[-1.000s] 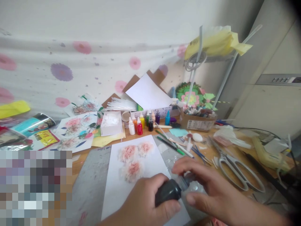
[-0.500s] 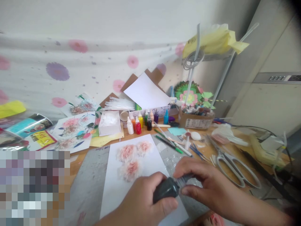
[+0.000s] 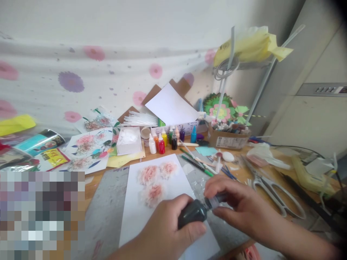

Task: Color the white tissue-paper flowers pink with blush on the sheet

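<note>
My left hand (image 3: 173,227) is wrapped round a small dark bottle (image 3: 193,213), tilted with its neck to the right. My right hand (image 3: 235,202) pinches a translucent cap (image 3: 214,202) at the bottle's neck. A narrow gap shows between cap and bottle body; whether the two still touch inside, I cannot tell. Below my hands lies a white sheet (image 3: 135,220) bearing a few pink ruffled flowers (image 3: 154,195). The sheet rests on a grey mat (image 3: 100,202).
Several small paint bottles (image 3: 161,144) stand behind the sheet, beside a white box (image 3: 128,141). Pens (image 3: 197,165) lie right of the sheet. Large scissors (image 3: 271,187) lie beyond my right hand. A cardboard box (image 3: 229,139) of tools stands at the back.
My right hand has drawn the cap slightly rightward from the bottle, widening the gap at the neck. The whole view has shifted a little.
</note>
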The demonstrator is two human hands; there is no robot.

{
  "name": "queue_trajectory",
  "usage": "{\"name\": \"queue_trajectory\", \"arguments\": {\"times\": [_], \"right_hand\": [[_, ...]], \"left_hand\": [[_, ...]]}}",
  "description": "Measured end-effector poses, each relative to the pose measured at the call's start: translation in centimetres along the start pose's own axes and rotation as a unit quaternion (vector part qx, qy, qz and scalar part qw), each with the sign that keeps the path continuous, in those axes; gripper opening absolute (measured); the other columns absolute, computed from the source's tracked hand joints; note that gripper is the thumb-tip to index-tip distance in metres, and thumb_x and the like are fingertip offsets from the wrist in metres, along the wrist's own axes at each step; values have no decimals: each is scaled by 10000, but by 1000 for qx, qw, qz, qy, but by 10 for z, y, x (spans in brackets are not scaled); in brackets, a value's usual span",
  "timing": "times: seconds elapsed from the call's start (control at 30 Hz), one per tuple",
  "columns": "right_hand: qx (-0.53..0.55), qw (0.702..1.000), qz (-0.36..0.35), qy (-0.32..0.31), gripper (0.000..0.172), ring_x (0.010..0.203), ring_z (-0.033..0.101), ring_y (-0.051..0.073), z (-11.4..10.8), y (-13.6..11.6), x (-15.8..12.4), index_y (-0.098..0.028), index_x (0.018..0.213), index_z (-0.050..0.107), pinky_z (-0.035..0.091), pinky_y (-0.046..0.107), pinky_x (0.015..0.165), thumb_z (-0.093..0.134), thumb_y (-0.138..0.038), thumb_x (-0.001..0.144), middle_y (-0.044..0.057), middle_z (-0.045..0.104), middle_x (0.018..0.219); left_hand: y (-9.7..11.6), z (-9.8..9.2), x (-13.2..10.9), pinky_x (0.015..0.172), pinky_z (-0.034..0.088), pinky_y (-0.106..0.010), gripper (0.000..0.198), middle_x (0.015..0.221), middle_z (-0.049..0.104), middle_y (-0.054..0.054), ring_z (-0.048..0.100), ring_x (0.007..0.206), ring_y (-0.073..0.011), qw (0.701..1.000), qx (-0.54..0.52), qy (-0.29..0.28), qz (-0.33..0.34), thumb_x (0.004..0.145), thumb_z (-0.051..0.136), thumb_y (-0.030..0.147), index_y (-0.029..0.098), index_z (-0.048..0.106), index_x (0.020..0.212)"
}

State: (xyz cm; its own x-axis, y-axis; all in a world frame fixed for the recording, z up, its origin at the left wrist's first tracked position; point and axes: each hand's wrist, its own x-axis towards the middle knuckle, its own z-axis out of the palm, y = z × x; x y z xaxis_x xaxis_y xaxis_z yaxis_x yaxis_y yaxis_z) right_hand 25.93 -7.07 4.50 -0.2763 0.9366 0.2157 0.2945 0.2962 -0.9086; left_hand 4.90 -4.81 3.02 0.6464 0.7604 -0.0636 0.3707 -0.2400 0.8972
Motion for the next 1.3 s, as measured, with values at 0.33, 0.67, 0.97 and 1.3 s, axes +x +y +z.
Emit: {"name": "queue_trajectory", "arguments": {"times": [0.33,0.67,0.97,1.3], "right_hand": [[73,995,49,40,220,759,610,158,-5,3,3,-188,874,636,515,286,679,744,-267,699,37,645,803],[-72,993,-84,-29,206,778,648,145,-4,7,5,-242,926,731,516,238,701,733,-367,762,29,706,842],[-138,988,-15,-67,294,701,644,132,-8,6,0,-258,972,700,483,194,599,631,-500,820,12,722,801],[-229,970,-16,-84,619,492,517,104,-2,-5,6,-158,665,648,349,208,453,391,-690,852,21,595,539]], "left_hand": [[0,-1,-1,630,353,-233,408,686,476,44,456,676,-122,999,-45,20,0,816,557,569,174,555,918],[-2,0,-2,558,289,-236,304,655,500,38,462,610,-126,993,113,15,-5,792,576,502,200,550,816],[-3,-1,-3,566,276,-244,387,662,482,34,438,615,-127,995,98,25,17,774,583,579,198,553,827],[1,-3,-5,591,326,-256,335,715,565,20,503,651,-150,990,134,18,30,787,593,529,210,591,888]]}}
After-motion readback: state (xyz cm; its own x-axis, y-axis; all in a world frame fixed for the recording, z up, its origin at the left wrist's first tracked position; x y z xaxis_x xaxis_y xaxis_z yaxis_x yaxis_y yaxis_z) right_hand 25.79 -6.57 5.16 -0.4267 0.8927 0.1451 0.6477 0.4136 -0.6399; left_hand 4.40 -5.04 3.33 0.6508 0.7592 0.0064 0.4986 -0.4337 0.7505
